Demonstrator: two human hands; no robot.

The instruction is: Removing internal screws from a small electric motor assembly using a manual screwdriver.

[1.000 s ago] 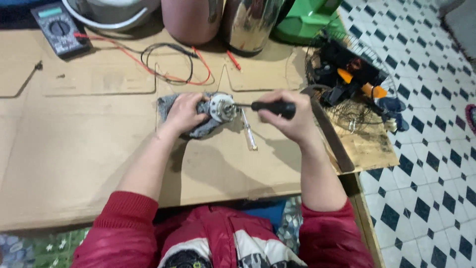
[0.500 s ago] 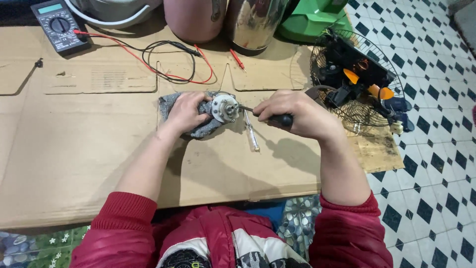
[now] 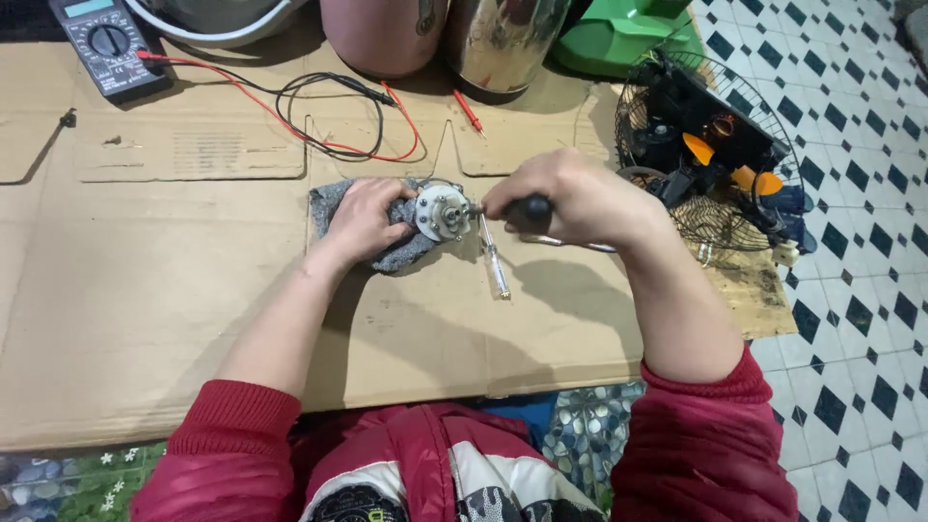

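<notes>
The left hand (image 3: 362, 217) lay curled over a grey cloth (image 3: 333, 203) wrapped around a small round metal motor (image 3: 442, 211), fingers closed on the cloth and pressing the motor down against the sheet of cardboard (image 3: 193, 290). Most of the motor's body was hidden under the cloth and the palm; only its flat silver face with a few screws showed, turned toward the right.

The right hand (image 3: 570, 198) was closed in a fist around the black handle of a screwdriver (image 3: 527, 208). Its tip sat at the edge of the motor's face, but the fingers covered most of the handle and the exact point of contact was too small to make out. A thin metal rod poked out from beneath this hand toward the right, its other end hidden. A second screwdriver with a clear handle (image 3: 495, 266) lay on the cardboard just below the motor.

Further back, a multimeter (image 3: 106, 43) was cut off by the top edge, its red and black leads (image 3: 329, 121) looping across the cardboard. A pink pot (image 3: 382, 34) and a shiny steel kettle (image 3: 507, 39) were also cropped at the top. To the right, a wire fan guard (image 3: 715, 208) held a jumble of dark parts with orange pieces, hard to tell apart.
</notes>
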